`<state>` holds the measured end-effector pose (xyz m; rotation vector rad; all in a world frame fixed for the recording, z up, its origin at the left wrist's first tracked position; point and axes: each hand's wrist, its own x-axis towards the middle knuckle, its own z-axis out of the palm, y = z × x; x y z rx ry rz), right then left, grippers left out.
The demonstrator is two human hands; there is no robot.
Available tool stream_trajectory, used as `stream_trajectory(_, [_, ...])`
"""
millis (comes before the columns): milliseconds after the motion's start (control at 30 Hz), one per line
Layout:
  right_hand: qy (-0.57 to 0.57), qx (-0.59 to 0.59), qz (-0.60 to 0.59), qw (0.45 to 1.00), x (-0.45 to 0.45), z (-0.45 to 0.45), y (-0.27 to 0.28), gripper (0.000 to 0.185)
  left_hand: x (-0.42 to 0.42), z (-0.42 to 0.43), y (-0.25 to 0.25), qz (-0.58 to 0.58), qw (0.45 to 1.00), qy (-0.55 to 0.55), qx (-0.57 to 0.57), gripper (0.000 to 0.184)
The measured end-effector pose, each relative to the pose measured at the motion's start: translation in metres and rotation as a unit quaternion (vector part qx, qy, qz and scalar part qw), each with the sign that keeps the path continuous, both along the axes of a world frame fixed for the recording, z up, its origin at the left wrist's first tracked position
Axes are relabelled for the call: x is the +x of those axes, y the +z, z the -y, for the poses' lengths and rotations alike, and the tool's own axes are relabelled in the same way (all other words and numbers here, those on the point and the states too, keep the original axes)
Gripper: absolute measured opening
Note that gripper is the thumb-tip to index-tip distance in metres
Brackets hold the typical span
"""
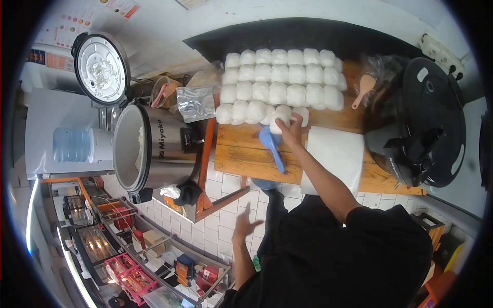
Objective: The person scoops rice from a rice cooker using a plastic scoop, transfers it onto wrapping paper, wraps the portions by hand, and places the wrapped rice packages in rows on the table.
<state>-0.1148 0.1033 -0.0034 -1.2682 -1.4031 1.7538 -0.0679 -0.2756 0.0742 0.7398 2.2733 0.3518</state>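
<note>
My right hand (291,129) is closed on a white wrapped rice packet (280,114) at the front row of the stack. Several rows of similar white packets (279,73) stand on the wooden table (236,154). Just in front of that hand lies a blue scoop (272,145) with a handle. Sheets of white wrapping paper (334,156) are piled under my right forearm. My left hand (247,226) hangs over the tiled floor, fingers spread, holding nothing.
To the left, an open Miyako rice cooker (159,149) holds white rice, its lid (102,69) raised. A big black-lidded cooker (423,118) occupies the table's right end. Near it lies a pink rice paddle (364,90). Foil-like sheeting (196,104) sits beside the open cooker.
</note>
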Motion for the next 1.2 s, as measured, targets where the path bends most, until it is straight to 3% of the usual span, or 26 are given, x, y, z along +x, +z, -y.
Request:
stream_trajectory(67, [-0.020,0.021,0.038,0.999,-0.027,-0.007,0.014,0.058,0.029,0.067,-0.033,-0.005,0.994,0.105,-0.040,0.104])
stream_trajectory(200, [-0.065,0.073,0.169,0.981,-0.058,-0.007,0.005,0.049,0.089,0.136,-0.050,0.121,0.956,0.258,-0.074,0.095])
stream_trajectory(300, [-0.102,0.102,0.155,0.977,-0.064,-0.003,-0.009,0.043,0.126,0.173,-0.064,0.175,0.929,0.312,-0.092,0.085])
stream_trajectory(433, [-0.110,0.088,0.126,0.982,-0.061,0.000,-0.017,0.037,0.139,0.190,-0.077,0.211,0.909,0.347,-0.095,0.070])
stream_trajectory(500, [-0.070,0.319,0.258,0.909,-0.062,-0.002,-0.016,0.032,0.132,0.194,-0.082,0.213,0.907,0.355,-0.081,0.063])
stream_trajectory(633, [-0.057,0.276,0.340,0.897,-0.051,-0.010,0.002,0.026,0.105,0.199,-0.094,0.203,0.913,0.351,-0.041,0.050])
stream_trajectory(700, [-0.066,0.269,0.210,0.938,-0.036,-0.002,0.012,0.028,0.085,0.199,-0.098,0.187,0.921,0.342,-0.008,0.043])
stream_trajectory(767, [-0.071,0.299,0.226,0.924,-0.015,0.017,0.006,0.031,0.062,0.201,-0.103,0.156,0.928,0.335,0.043,0.037])
stream_trajectory(867, [0.074,0.290,0.255,0.919,0.024,0.082,0.045,0.041,0.007,0.201,-0.108,0.082,0.917,0.344,0.184,0.028])
stream_trajectory(933, [0.120,0.308,0.293,0.897,0.033,0.112,0.040,0.044,-0.038,0.180,-0.088,0.050,0.864,0.383,0.323,0.026])
stream_trajectory(1033, [0.184,0.249,0.254,0.916,0.040,0.124,-0.007,0.049,-0.102,0.123,0.032,-0.043,0.881,0.341,0.326,0.021])
stream_trajectory(1100, [0.203,0.357,0.263,0.873,0.050,0.113,-0.027,0.048,-0.130,0.117,0.072,-0.086,0.876,0.313,0.357,0.019])
stream_trajectory(1133, [0.208,0.365,0.264,0.868,0.049,0.113,-0.009,0.048,-0.142,0.122,0.078,-0.159,0.854,0.308,0.389,0.018])
stream_trajectory(1200, [0.285,0.217,0.309,0.881,0.049,0.118,0.067,0.045,-0.165,0.122,0.101,-0.280,0.800,0.311,0.430,0.013])
